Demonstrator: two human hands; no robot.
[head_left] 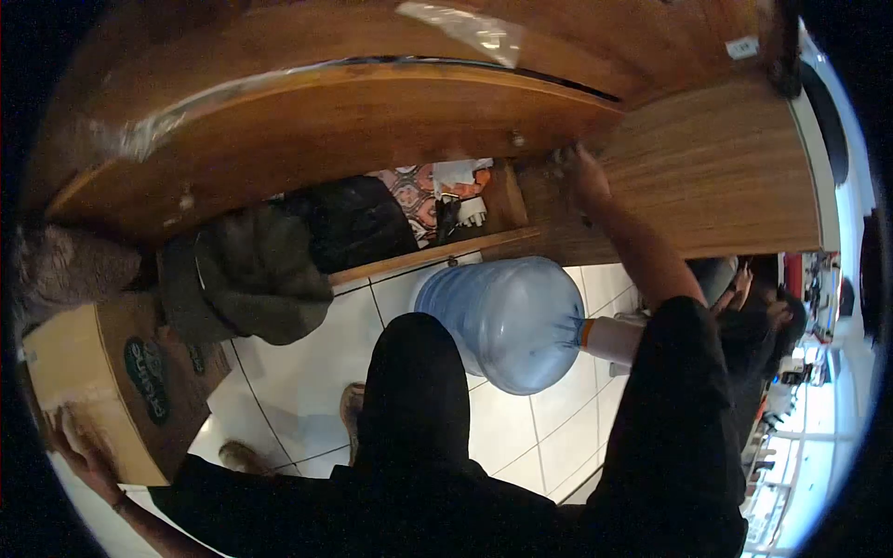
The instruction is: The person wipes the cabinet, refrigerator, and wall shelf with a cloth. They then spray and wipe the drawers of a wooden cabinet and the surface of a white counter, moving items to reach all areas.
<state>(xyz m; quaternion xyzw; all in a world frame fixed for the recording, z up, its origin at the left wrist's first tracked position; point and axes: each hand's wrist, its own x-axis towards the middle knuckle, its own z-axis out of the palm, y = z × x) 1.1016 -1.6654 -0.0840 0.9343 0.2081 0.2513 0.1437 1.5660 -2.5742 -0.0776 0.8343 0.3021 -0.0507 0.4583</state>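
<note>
At the far left, my left hand [82, 454] rests with its fingers apart against the pale side of a cardboard box [79, 358]; a dark green logo marks the box's brown face. My right hand [588, 181] reaches up to the wooden side panel [707, 177] of a cabinet, close to the right end of a long wooden board [372, 121]. Its fingers look curled together, dim and slightly blurred, so whatever they pinch cannot be made out. Below the board, an open compartment holds black cloth [358, 223], patterned fabric [405, 191] and a white glove [472, 212].
A large blue water jug [521, 321] lies on the white tiled floor [507, 432] beside my knee [419, 381], below my right forearm. Dark grey clothing [251, 279] hangs over the compartment's left edge. Another person [758, 325] is at the right, near cluttered shelves.
</note>
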